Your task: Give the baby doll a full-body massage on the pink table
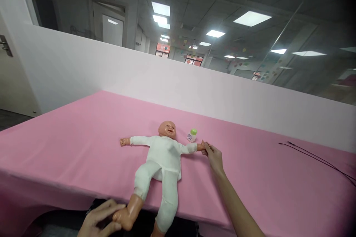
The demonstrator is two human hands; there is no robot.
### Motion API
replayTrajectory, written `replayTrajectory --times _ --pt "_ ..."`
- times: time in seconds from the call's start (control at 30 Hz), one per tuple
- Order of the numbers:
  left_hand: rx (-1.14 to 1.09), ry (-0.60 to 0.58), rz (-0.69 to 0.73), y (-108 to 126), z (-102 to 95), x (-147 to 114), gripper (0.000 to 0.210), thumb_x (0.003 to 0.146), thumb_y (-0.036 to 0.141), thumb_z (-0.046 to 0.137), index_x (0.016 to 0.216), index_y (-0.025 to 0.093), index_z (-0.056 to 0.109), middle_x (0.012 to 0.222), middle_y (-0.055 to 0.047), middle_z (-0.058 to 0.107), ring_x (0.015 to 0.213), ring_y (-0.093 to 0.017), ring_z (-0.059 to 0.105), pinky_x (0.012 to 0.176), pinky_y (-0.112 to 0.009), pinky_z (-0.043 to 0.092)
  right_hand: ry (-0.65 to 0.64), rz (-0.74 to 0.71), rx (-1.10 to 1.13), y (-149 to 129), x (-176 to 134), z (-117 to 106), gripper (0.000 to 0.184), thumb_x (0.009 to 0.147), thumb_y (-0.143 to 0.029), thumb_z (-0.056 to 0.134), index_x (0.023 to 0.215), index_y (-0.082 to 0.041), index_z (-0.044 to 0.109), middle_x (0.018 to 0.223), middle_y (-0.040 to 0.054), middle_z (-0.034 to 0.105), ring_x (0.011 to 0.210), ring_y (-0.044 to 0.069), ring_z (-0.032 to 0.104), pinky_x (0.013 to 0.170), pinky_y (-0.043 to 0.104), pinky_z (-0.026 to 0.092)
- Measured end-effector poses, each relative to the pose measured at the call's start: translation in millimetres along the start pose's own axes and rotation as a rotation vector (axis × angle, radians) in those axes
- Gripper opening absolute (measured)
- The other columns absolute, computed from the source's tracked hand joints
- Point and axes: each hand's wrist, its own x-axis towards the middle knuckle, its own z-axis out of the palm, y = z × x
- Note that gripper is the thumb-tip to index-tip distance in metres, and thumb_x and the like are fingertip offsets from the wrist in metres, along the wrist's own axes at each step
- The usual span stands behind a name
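Note:
A baby doll (166,155) with a white cloth body lies face up on the pink tablecloth (83,133), arms spread and legs hanging over the front edge. My right hand (213,157) is closed around the doll's hand on the right side of the view. At the bottom left, my left hand (100,216) grips the doll's foot (129,213) between thumb and fingers. Close beside the doll's head stands a small clear jar (191,135) with a green lid, apart from both my hands.
Thin black cables (317,157) lie on the table's right side. Behind the table runs a low white wall (167,85) with glass above it. A door (13,70) is at the far left. Something dark sits below the table's front edge.

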Motion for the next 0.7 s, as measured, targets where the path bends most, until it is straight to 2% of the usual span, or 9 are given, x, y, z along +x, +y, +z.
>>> replayTrajectory --times 0.07,0.17,0.2,0.3,0.4,0.47,0.53,0.63,0.7 --pt "-0.046 0.067 -0.040 24 9.7 31 0.024 0.080 0.046 0.082 0.086 0.023 0.085 0.072 -0.003 0.071 0.067 -0.019 0.068 0.062 -0.023 0.055 -0.102 -0.143 -0.058 -31 -15 14 0.051 0.081 -0.062 0.074 0.099 -0.015 0.078 0.081 0.0076 0.075 0.068 0.020 0.064 0.068 0.034 0.055" --pt "-0.170 0.147 -0.081 43 32.9 86 0.032 0.079 0.047 0.081 0.096 0.020 0.084 0.087 -0.006 0.078 0.082 -0.024 0.071 0.075 -0.028 0.057 -0.312 -0.388 -0.240 -56 -48 42 0.039 0.095 -0.054 0.062 0.102 -0.019 0.076 0.094 0.0093 0.077 0.077 0.023 0.068 0.072 0.035 0.055" --pt "-0.215 0.145 -0.094 45 41.4 105 0.035 0.079 0.047 0.081 0.099 0.018 0.084 0.092 -0.007 0.079 0.086 -0.026 0.072 0.079 -0.031 0.057 -0.388 -0.468 -0.316 -56 -61 51 0.035 0.099 -0.050 0.058 0.099 -0.020 0.075 0.095 0.0093 0.077 0.081 0.023 0.069 0.074 0.035 0.055" --pt "-0.307 0.139 -0.132 44 62.3 151 0.039 0.080 0.050 0.077 0.091 0.013 0.083 0.089 -0.011 0.080 0.086 -0.029 0.073 0.079 -0.034 0.057 -0.550 -0.669 -0.526 -41 -93 74 0.032 0.105 -0.039 0.047 0.093 -0.021 0.071 0.090 0.0089 0.075 0.082 0.024 0.069 0.074 0.034 0.053" --pt "-0.365 0.125 -0.126 45 69.0 170 0.040 0.078 0.049 0.078 0.089 0.011 0.083 0.090 -0.012 0.080 0.087 -0.028 0.073 0.079 -0.034 0.057 -0.554 -0.728 -0.591 -28 -102 80 0.032 0.106 -0.035 0.044 0.094 -0.020 0.070 0.090 0.0099 0.075 0.081 0.024 0.069 0.073 0.035 0.052" --pt "-0.338 0.093 -0.110 49 63.6 161 0.040 0.079 0.050 0.077 0.092 0.012 0.083 0.090 -0.011 0.080 0.087 -0.028 0.073 0.079 -0.033 0.056 -0.484 -0.652 -0.513 -29 -89 73 0.032 0.104 -0.036 0.045 0.095 -0.021 0.071 0.094 0.0101 0.076 0.084 0.024 0.070 0.076 0.035 0.053" --pt "-0.279 0.081 -0.106 51 51.6 134 0.040 0.079 0.051 0.078 0.095 0.015 0.084 0.091 -0.010 0.080 0.087 -0.028 0.072 0.079 -0.033 0.056 -0.359 -0.507 -0.385 -34 -63 59 0.033 0.101 -0.043 0.051 0.096 -0.020 0.073 0.095 0.0098 0.077 0.080 0.024 0.070 0.075 0.035 0.054" --pt "-0.177 0.120 -0.133 37 29.7 71 0.041 0.076 0.053 0.082 0.099 0.020 0.085 0.092 -0.008 0.079 0.086 -0.027 0.071 0.077 -0.031 0.057 -0.108 -0.253 -0.205 -29 -18 35 0.043 0.090 -0.057 0.062 0.097 -0.017 0.076 0.082 0.0088 0.076 0.068 0.022 0.067 0.067 0.034 0.054" --pt "-0.106 0.058 -0.144 14 20.6 26 0.036 0.077 0.053 0.082 0.098 0.024 0.086 0.088 -0.007 0.076 0.081 -0.025 0.070 0.073 -0.030 0.057 0.029 -0.101 -0.146 -8 3 21 0.047 0.080 -0.062 0.068 0.086 -0.015 0.075 0.072 0.0084 0.074 0.064 0.022 0.066 0.065 0.034 0.053"
